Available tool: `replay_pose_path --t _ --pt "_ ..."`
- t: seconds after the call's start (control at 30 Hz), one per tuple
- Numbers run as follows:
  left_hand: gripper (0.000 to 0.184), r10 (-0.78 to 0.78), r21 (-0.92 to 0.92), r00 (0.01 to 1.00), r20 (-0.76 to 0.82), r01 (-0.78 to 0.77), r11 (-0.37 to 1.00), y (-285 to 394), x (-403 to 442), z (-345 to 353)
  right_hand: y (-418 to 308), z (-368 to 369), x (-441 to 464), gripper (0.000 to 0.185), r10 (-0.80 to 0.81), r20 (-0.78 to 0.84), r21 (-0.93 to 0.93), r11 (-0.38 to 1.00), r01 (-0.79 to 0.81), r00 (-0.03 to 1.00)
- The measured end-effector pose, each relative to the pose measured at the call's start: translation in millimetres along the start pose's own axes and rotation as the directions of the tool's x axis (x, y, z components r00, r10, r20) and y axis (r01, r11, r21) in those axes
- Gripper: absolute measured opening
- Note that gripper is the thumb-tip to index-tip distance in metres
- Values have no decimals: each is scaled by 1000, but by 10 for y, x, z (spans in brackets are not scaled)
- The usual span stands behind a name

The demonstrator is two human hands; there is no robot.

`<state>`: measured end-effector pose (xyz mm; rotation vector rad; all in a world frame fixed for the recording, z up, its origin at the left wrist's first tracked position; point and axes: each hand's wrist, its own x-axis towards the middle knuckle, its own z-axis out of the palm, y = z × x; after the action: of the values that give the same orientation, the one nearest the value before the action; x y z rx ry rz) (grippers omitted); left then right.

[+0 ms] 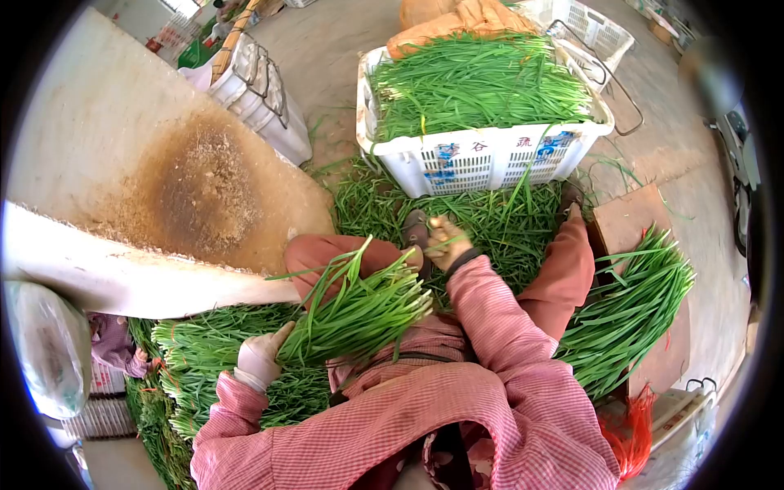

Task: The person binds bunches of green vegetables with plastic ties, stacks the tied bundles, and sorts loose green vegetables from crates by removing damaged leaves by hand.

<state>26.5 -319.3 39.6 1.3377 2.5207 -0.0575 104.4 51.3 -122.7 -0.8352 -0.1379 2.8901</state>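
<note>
My left hand [263, 356], in a pale glove, grips a loose bunch of long green stalks [355, 309] held over my lap, their pale ends pointing up and right. Just above my lap, near my shoe, my right hand [447, 242] is closed with a few thin green blades between its fingers. Stacked green bundles [208, 339] lie at my left, some tied with red bands. A large bundle [633, 314] rests on a brown board at my right.
A white crate [490, 163] full of green stalks stands ahead, partly under an orange cloth [465, 23]. Loose leaves [371, 206] cover the floor. Red strings [630, 433] hang at lower right. A stained slab [204, 188] stands left. Another person's sleeve [114, 343] shows far left.
</note>
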Motion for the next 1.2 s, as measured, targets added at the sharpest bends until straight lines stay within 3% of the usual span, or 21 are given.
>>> replay_pose_path --t 0.1,0.17,0.23,0.3,0.37,0.43,0.47,0.5,0.53,0.63,0.7,0.73,0.8,0.83,0.87,0.9,0.97,1.0,1.1,1.17,1.2 --pt "79 39 163 994 -100 -23 986 -55 -56 25 -345 -215 -202 22 -205 -102 -553 825 116 973" --pt "78 87 295 979 -187 -29 955 -59 -48 -2 -434 -294 -240 27 -277 -302 -823 560 -102 912" --pt "78 98 261 970 -222 -37 965 -43 -22 -19 -246 -519 -351 40 -197 138 -868 447 214 971" --pt "80 132 334 958 -253 -42 942 -27 -9 -15 -73 -408 -408 68 0 539 -829 181 530 842" --pt "80 150 329 953 -265 -57 943 27 6 -14 116 13 -519 66 60 585 -806 160 570 809" --pt "80 194 354 934 -299 -81 932 83 -6 -43 272 22 -334 45 60 435 -889 -129 440 898" --pt "77 190 358 937 -295 -76 931 88 -24 -55 320 0 -235 26 -39 341 -940 17 342 939" --pt "77 186 360 936 -298 -70 930 64 -41 -39 316 -64 -210 19 -127 481 -866 89 493 868" --pt "76 209 352 927 -311 -92 931 26 -52 0 252 -56 -300 17 -190 414 -856 251 452 890" --pt "73 183 311 935 -303 -84 947 55 -80 17 -116 -56 -606 12 -426 28 -778 559 287 904" --pt "74 143 326 951 -273 -49 944 52 -72 33 -405 -420 -451 9 -471 -197 -904 427 27 860" --pt "74 145 303 949 -280 -56 951 33 -62 51 -434 -673 -254 30 -364 -257 -804 595 11 895" --pt "74 156 298 948 -279 -69 952 16 -43 60 -347 -746 -402 80 -95 149 -935 312 171 984" --pt "73 162 295 948 -274 -77 952 15 -40 64 -262 -435 -591 71 48 283 -949 158 273 958" --pt "73 160 294 948 -276 -75 953 37 -26 52 -171 -187 -696 78 201 413 -825 495 272 888" --pt "73 175 305 941 -289 -83 949 76 -12 28 -22 -209 -523 66 73 638 -757 238 608 766" --pt "72 184 320 937 -298 -84 944 79 -31 13 184 47 -617 43 113 407 -832 456 316 906" --pt "72 210 337 930 -301 -102 936 57 -33 27 246 -8 -572 24 -61 371 -840 404 363 927" --pt "70 234 358 921 -310 -115 927 70 -42 1 92 -147 -523 19 -239 325 -809 431 400 915" --pt "68 218 350 928 -302 -105 931 89 -46 -25 -208 -276 -544 19 -297 102 -655 698 288 950" --pt "67 218 340 928 -303 -109 934 77 -56 -19 -378 -342 -541 25 -387 -17 -748 617 245 922"
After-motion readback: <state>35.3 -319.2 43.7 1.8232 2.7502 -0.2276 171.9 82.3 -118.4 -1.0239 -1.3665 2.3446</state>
